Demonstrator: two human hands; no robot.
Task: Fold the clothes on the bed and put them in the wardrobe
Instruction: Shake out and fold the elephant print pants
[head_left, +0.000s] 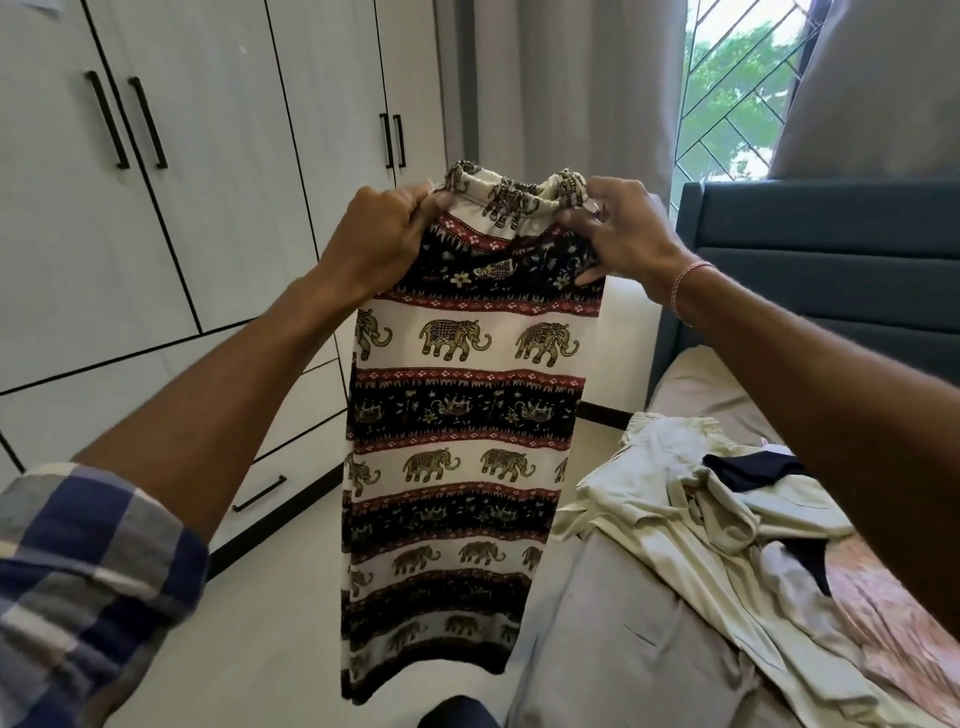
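My rolled plaid sleeve (78, 582) covers my left forearm. The elephant-print garment (457, 415) hangs straight down from both hands, just off the left side of the bed (597, 649), with the wardrobe (208, 182) behind it. My left hand (382, 236) and right hand (618, 228) each grip one end of its gathered waistband, fingers curled tight. The cloth is thin, banded cream, black and red. Pale crumpled clothes (675, 519) lie on the bed.

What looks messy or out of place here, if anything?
Only the unfolded clothes heaped in a crumpled pile on the bed, one cream piece drooping over its edge. The elephant-print garment hangs straight from the left hand and right hand, which grip its waistband. No damage shows.
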